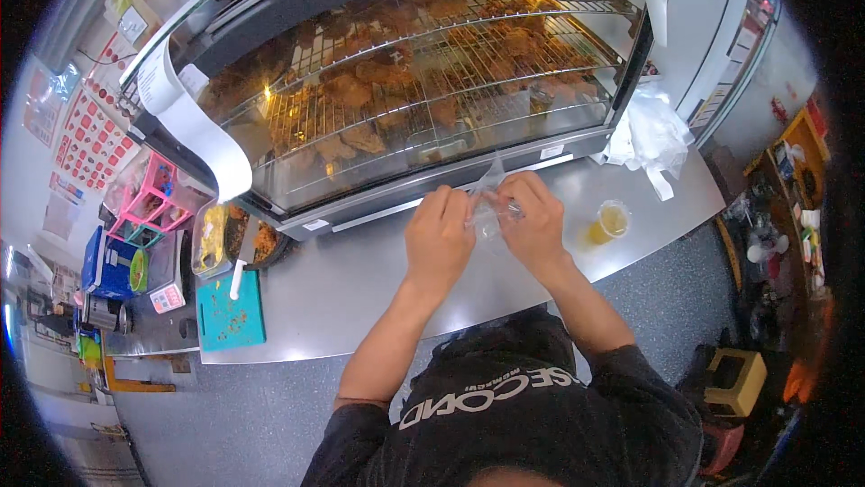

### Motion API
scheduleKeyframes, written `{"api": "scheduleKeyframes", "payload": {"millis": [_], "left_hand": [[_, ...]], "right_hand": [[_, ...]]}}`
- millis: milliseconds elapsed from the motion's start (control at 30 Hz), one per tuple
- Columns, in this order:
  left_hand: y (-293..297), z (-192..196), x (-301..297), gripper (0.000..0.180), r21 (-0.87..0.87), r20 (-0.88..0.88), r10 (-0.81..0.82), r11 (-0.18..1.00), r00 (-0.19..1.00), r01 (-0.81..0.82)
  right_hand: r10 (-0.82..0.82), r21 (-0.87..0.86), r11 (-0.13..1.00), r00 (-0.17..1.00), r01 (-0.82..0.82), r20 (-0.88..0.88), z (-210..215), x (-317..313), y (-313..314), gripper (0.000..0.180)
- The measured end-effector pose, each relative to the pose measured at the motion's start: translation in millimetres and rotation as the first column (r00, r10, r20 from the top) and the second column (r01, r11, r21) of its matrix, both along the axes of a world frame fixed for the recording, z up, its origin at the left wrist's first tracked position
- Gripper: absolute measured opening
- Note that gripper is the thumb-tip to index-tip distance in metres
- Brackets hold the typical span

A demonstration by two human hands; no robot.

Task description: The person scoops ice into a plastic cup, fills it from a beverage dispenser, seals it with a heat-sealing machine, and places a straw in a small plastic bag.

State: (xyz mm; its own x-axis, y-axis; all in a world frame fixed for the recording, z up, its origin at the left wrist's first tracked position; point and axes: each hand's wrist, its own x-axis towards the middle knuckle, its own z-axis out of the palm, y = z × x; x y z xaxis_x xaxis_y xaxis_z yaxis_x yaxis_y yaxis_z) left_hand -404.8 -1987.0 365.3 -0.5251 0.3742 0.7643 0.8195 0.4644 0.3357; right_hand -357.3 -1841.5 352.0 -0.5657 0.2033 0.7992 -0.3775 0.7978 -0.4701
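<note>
Above the steel counter [360, 293], both my hands pinch a clear plastic bag [487, 214] held between them. My left hand [439, 239] has its fingers closed on the bag's left side. My right hand [533, 224] grips the other side, its fingers curled. Part of the bag's top sticks up between the hands; how far it is opened I cannot tell. To the right of my right hand, a clear plastic cup [610, 221] of yellow liquid stands on the counter, apart from the hand.
A glass display warmer [423, 172] with browned fried pieces on wire racks stands behind my hands. At left lie a teal cutting board [231, 325] with crumbs, a white-handled knife [238, 280] and food containers [213, 239]. White plastic bags [649, 131] hang at the right.
</note>
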Motion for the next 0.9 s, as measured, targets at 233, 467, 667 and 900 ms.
{"api": "scheduleKeyframes", "payload": {"millis": [233,467,667,900], "left_hand": [[-8.9,-1.1,-5.5,0.016,-0.088,-0.022,0.042,0.995,0.999,-0.044],[-1.7,-0.1,0.1,0.019,0.018,-0.008,0.102,0.995,0.995,-0.101],[7.7,-15.8,-10.1,0.021,0.233,0.015,-0.018,0.972,1.0,0.014],[2.4,-25.9,-13.9,0.024,0.037,0.049,0.025,0.999,0.999,-0.027]], "right_hand": [[0.017,-0.049,0.999,0.998,-0.014,0.053,-4.8,8.6,3.9,0.022],[-0.105,-0.033,0.994,0.993,0.107,0.051,-5.5,-1.0,-3.4,0.035],[0.109,-0.193,0.978,0.98,-0.076,0.165,-4.0,-5.4,-9.6,0.04],[-0.029,0.112,0.994,0.983,0.008,0.182,-5.6,-9.7,-5.4,0.035]]}}
